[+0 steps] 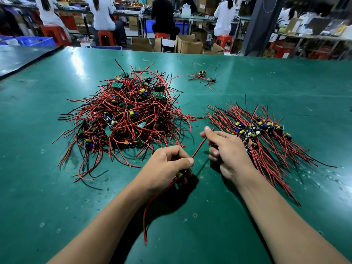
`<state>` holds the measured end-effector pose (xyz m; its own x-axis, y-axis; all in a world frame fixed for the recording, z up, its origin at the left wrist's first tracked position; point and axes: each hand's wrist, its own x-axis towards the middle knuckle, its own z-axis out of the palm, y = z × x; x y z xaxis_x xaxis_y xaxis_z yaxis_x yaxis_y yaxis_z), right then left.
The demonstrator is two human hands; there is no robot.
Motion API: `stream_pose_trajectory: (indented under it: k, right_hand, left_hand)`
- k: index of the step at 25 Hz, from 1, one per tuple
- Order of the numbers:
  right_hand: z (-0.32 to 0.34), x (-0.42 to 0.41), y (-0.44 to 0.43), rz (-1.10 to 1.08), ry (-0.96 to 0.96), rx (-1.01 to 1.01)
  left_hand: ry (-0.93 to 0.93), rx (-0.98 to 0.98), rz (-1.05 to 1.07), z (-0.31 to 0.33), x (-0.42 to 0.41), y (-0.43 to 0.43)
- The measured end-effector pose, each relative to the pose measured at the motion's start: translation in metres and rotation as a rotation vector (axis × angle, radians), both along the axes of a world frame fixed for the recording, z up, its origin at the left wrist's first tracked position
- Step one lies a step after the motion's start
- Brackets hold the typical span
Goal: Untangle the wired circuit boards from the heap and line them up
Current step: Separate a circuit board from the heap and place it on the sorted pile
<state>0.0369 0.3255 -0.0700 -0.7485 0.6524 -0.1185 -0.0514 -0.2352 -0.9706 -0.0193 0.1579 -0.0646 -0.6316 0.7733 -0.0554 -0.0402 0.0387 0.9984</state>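
Note:
A tangled heap (125,113) of small green circuit boards with red and black wires lies on the green table (266,82), left of centre. To the right lies a row of boards (261,130) with their wires combed the same way. My left hand (167,166) grips one wired board (179,174), whose yellow capacitor shows under the fingers; a red wire (150,204) trails from it toward me. My right hand (226,149) pinches another red wire (200,146) of that board, stretched straight between both hands, close to the row's left end.
A small separate clump of boards and wires (203,77) lies farther back on the table. Beyond the far edge stand cardboard boxes (188,44), orange stools and seated people at other benches. A second table surface (21,56) adjoins at the far left.

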Motion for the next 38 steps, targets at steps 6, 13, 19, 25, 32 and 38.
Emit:
stream_pose_trajectory:
  k: [6,13,19,25,32,38]
  right_hand:
    - [0.004,-0.002,-0.003,-0.03,0.052,-0.077]
    - [0.011,-0.001,0.001,0.019,0.037,-0.475]
    - [0.008,0.003,0.005,0.096,-0.072,-0.194]
    - [-0.002,0.015,-0.024,0.494,-0.064,0.4]
    - [0.002,0.012,-0.049,0.274,0.107,0.735]
    - [0.01,0.008,-0.044,0.211,0.25,0.38]
  left_hand:
    - [-0.068,-0.008,-0.05,0.004,-0.002,-0.003]
    - [-0.048,-0.015,-0.077,0.005,0.0,-0.004]
    - [-0.191,0.091,0.055,0.005,0.004,-0.003]
    - [-0.185,0.328,0.332,0.018,-0.002,-0.005]
    - [-0.2,0.381,0.479,0.022,-0.004,-0.006]
    - [-0.313,0.414,0.307,0.015,-0.004,-0.006]
